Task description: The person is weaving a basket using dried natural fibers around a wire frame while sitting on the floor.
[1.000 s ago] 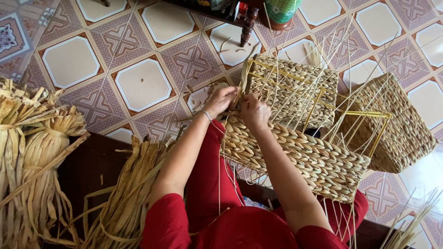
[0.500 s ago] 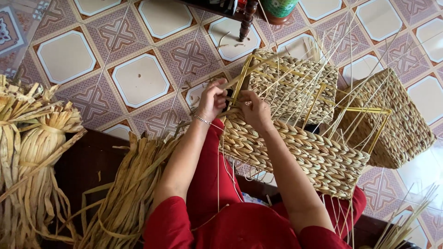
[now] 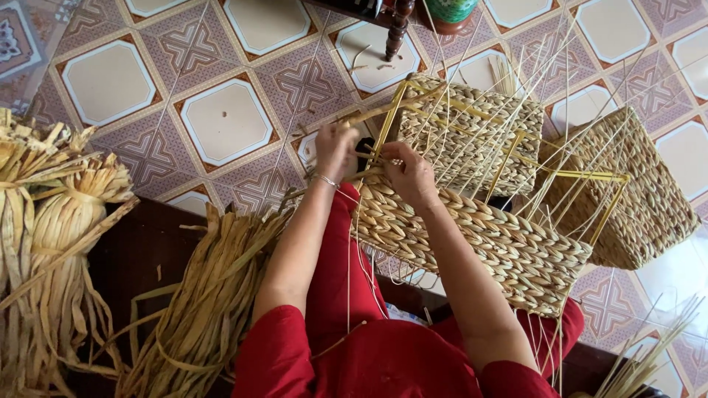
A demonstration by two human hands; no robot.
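Both hands stay at the woven basket (image 3: 472, 236): left hand (image 3: 335, 151) and right hand (image 3: 409, 173) pinch straw strands; dried straw bundle (image 3: 206, 309) lies left of it.

The half-woven basket (image 3: 472, 243) is plaited in straw-coloured braids over a yellow frame (image 3: 509, 151). A second basket (image 3: 634, 199) on the right is woven in the same tan. Red clothing (image 3: 369, 354) is worn. The floor (image 3: 221, 118) is tiled in cream octagons and mauve crosses. Dried fibre bundles (image 3: 199, 309) are coloured pale gold.
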